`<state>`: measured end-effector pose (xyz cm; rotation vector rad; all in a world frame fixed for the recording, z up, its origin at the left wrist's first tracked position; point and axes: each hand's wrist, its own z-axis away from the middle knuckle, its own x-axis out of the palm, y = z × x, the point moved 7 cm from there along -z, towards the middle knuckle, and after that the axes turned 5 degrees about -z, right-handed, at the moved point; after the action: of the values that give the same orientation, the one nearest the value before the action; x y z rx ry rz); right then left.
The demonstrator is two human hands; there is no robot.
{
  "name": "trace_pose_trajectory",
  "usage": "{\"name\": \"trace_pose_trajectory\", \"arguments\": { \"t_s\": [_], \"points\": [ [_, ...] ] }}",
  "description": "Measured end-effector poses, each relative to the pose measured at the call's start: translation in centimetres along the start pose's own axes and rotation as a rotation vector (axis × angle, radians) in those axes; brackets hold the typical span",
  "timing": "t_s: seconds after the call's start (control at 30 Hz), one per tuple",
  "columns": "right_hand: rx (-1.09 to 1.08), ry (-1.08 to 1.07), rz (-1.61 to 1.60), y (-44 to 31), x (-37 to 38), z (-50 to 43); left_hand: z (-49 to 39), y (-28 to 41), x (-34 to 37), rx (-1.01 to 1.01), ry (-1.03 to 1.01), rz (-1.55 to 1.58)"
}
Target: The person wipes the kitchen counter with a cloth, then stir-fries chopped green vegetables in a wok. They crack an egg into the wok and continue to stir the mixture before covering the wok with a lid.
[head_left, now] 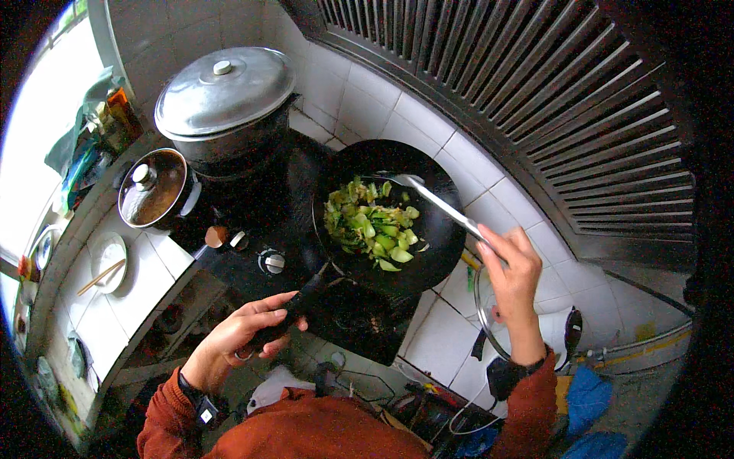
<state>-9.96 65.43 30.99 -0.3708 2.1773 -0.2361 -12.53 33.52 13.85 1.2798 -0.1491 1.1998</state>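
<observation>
Chopped green vegetables (pixel 378 224) lie in a black wok (pixel 441 252) on the stove. Around the wok's black handle, my left hand (pixel 252 327) is closed. My right hand (pixel 513 269) grips the shaft of a metal spatula (pixel 441 203), whose blade rests inside the wok at the upper edge of the vegetables. Part of the blade is hard to make out. A glass lid with a metal rim (pixel 486 315) stands to the right, partly hidden behind my right hand and wrist.
A large lidded metal pot (pixel 229 97) stands at the stove's back left, beside a smaller glass-lidded pot (pixel 152 189). Eggshell (pixel 216 236) lies near a stove knob (pixel 274 263). A plate (pixel 117 252) with chopsticks (pixel 100 277) sits on the left tiled counter. A slatted range hood (pixel 516 109) overhangs the wall.
</observation>
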Motion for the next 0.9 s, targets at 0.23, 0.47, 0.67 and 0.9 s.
{"name": "trace_pose_trajectory", "arguments": {
  "t_s": [0.23,0.47,0.67,0.9],
  "points": [
    [-0.013,-0.342,0.109,-2.2,3.5,-1.6,0.1,0.2,0.2,-0.014,0.007,-0.027],
    [-0.062,-0.168,0.192,-2.8,2.7,-3.8,-0.2,0.0,-0.1,-0.011,-0.016,0.016],
    [-0.109,-0.300,0.240,-3.7,2.4,-4.2,-0.4,-0.1,-0.2,-0.004,-0.034,0.041],
    [-0.018,-0.370,0.313,-2.2,1.8,-6.4,-0.4,0.1,-0.1,0.015,-0.033,-0.009]
  ]
}}
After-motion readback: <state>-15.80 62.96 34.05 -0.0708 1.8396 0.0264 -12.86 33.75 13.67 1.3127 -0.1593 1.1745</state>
